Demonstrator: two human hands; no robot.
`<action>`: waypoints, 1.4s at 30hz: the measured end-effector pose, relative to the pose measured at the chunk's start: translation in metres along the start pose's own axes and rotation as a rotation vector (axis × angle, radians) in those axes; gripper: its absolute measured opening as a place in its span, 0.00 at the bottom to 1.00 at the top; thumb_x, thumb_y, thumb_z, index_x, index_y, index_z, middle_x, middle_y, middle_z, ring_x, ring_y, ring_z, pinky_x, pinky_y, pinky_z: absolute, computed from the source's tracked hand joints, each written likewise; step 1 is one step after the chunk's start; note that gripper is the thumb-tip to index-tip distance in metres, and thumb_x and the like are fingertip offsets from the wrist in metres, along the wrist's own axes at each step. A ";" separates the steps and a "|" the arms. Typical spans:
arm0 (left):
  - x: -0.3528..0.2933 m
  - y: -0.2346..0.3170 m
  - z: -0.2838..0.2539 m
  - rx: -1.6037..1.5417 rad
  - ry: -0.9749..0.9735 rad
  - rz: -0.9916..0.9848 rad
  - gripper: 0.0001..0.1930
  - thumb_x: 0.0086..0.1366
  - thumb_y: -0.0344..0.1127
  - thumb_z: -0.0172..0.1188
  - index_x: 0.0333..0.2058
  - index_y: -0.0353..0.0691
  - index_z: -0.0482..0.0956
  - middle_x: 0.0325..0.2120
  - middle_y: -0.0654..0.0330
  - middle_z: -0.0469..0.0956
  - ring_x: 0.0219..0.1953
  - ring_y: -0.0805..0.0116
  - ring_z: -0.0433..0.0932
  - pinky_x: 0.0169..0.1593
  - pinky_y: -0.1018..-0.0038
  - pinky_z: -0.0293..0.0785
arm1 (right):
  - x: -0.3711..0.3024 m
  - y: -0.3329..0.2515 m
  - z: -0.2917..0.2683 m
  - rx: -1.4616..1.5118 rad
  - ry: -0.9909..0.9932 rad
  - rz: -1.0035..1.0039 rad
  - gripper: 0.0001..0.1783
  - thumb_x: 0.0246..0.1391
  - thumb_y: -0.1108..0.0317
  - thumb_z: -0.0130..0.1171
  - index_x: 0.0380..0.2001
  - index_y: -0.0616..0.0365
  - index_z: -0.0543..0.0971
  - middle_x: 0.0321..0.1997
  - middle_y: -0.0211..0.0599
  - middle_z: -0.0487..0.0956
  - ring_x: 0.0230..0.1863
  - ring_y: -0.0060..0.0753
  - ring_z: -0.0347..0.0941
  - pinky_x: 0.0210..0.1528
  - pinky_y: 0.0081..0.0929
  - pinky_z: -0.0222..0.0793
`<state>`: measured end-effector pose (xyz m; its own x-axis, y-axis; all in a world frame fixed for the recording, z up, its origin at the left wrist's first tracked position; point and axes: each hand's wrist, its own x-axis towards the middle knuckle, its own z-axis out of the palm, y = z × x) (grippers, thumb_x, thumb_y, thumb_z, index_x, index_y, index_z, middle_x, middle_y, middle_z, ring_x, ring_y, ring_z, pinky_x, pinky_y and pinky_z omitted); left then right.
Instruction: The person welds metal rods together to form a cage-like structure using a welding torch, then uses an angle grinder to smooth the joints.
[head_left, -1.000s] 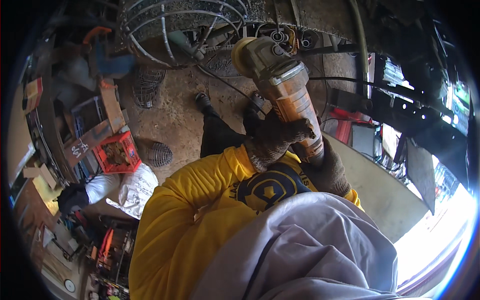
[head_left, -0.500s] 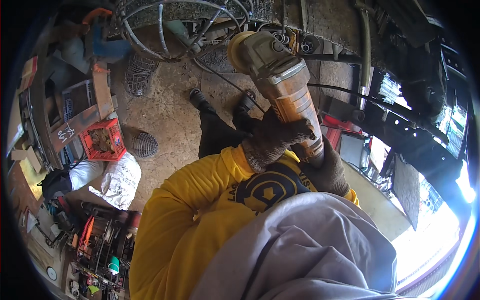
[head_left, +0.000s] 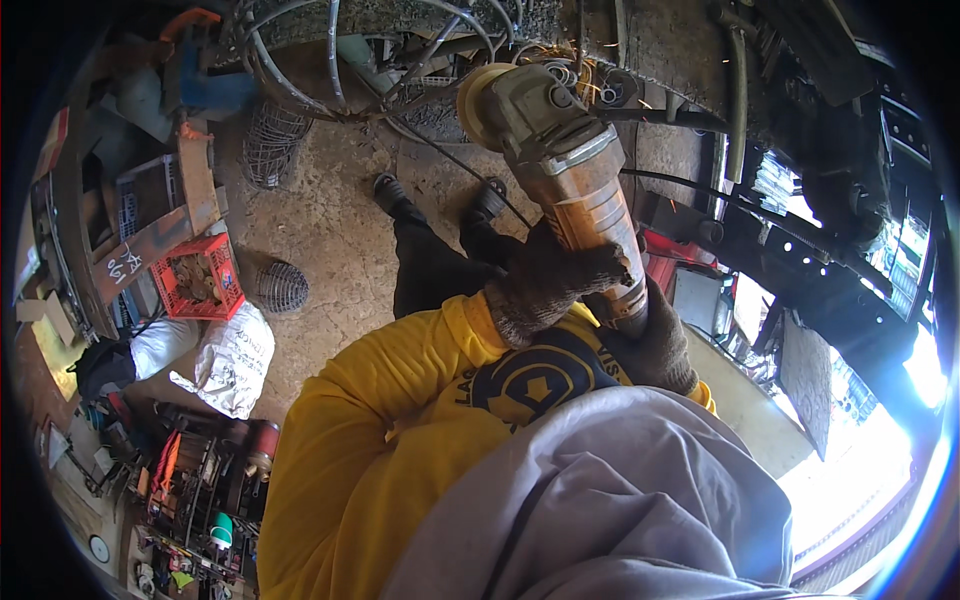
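An orange-bodied angle grinder [head_left: 590, 205] with a grey metal head is in both my hands, tilted up and away from me. My left hand [head_left: 560, 275], in a dark knit glove, wraps around the body at mid-length. Around the rear end, lower and to the right, closes my right hand [head_left: 655, 345], gloved the same way. The grinder's round tan disc [head_left: 482, 105] is up against the bench area, just right of a frame of bent metal rods [head_left: 335, 60]. Sparks [head_left: 590, 80] scatter to the right behind the head. The exact contact spot is hidden by the grinder.
A dark bench [head_left: 670, 45] runs along the far side. On the left floor stand wire cages [head_left: 272, 145], a red plastic crate [head_left: 200, 283] with metal pieces and white sacks [head_left: 235, 360]. A black cable [head_left: 690, 180] crosses at right. A cluttered tool rack [head_left: 205, 480] lies lower left.
Sparks now fly near the grinder's head, where none showed before. Both hands keep their hold, and the view has shifted slightly.
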<state>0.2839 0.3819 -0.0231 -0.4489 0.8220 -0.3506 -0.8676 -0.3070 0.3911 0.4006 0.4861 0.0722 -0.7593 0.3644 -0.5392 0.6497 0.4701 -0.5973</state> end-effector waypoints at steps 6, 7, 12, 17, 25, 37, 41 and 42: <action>0.000 0.001 -0.002 -0.003 0.001 -0.025 0.29 0.52 0.27 0.72 0.51 0.32 0.68 0.42 0.49 0.79 0.45 0.56 0.81 0.52 0.60 0.80 | 0.007 -0.005 0.001 0.019 0.014 -0.139 0.42 0.43 0.70 0.73 0.62 0.60 0.67 0.54 0.50 0.80 0.55 0.42 0.78 0.56 0.37 0.73; -0.001 0.002 -0.002 0.009 0.007 -0.021 0.29 0.52 0.27 0.72 0.51 0.32 0.68 0.42 0.49 0.79 0.45 0.56 0.81 0.52 0.60 0.80 | 0.006 -0.007 0.000 0.042 0.005 -0.059 0.42 0.43 0.71 0.73 0.62 0.60 0.67 0.54 0.50 0.80 0.55 0.42 0.78 0.56 0.37 0.73; 0.001 0.000 -0.004 0.007 0.002 -0.022 0.30 0.52 0.27 0.72 0.52 0.32 0.68 0.43 0.49 0.78 0.46 0.56 0.81 0.52 0.60 0.80 | 0.019 -0.004 -0.002 0.020 0.014 -0.351 0.42 0.43 0.71 0.73 0.62 0.60 0.67 0.54 0.50 0.80 0.55 0.42 0.79 0.56 0.37 0.73; 0.000 0.001 -0.004 0.036 -0.007 0.022 0.31 0.54 0.26 0.70 0.55 0.31 0.66 0.44 0.48 0.78 0.46 0.55 0.81 0.53 0.60 0.79 | 0.012 -0.008 -0.002 0.012 0.000 -0.258 0.43 0.43 0.72 0.73 0.63 0.61 0.66 0.53 0.49 0.81 0.55 0.43 0.79 0.56 0.37 0.73; 0.000 0.002 -0.007 0.071 -0.030 -0.005 0.30 0.55 0.28 0.70 0.55 0.31 0.66 0.46 0.49 0.77 0.48 0.56 0.80 0.54 0.61 0.79 | 0.011 -0.010 -0.002 0.004 -0.016 -0.203 0.44 0.42 0.71 0.74 0.63 0.61 0.65 0.53 0.50 0.80 0.55 0.43 0.79 0.55 0.37 0.73; 0.000 0.008 -0.006 0.162 -0.018 -0.005 0.32 0.55 0.33 0.72 0.55 0.31 0.66 0.44 0.48 0.79 0.46 0.57 0.82 0.54 0.62 0.80 | -0.010 0.021 0.010 0.100 0.067 0.124 0.45 0.41 0.72 0.74 0.64 0.60 0.65 0.54 0.51 0.80 0.56 0.45 0.78 0.56 0.38 0.72; 0.001 0.009 -0.003 0.142 -0.034 0.039 0.32 0.55 0.34 0.72 0.55 0.32 0.66 0.45 0.48 0.80 0.47 0.57 0.82 0.54 0.62 0.80 | -0.008 0.010 0.007 0.072 0.059 0.189 0.44 0.42 0.72 0.73 0.64 0.58 0.66 0.54 0.51 0.80 0.56 0.46 0.78 0.56 0.38 0.72; 0.003 0.007 -0.002 0.075 -0.056 0.046 0.33 0.55 0.34 0.72 0.55 0.32 0.66 0.45 0.47 0.80 0.47 0.57 0.82 0.54 0.61 0.80 | -0.007 0.008 0.005 0.060 0.051 0.205 0.44 0.42 0.71 0.73 0.64 0.58 0.66 0.53 0.51 0.80 0.56 0.46 0.78 0.55 0.38 0.73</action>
<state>0.2760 0.3806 -0.0232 -0.4737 0.8338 -0.2835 -0.8268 -0.3102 0.4692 0.4111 0.4833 0.0681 -0.6112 0.4884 -0.6228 0.7903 0.3342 -0.5135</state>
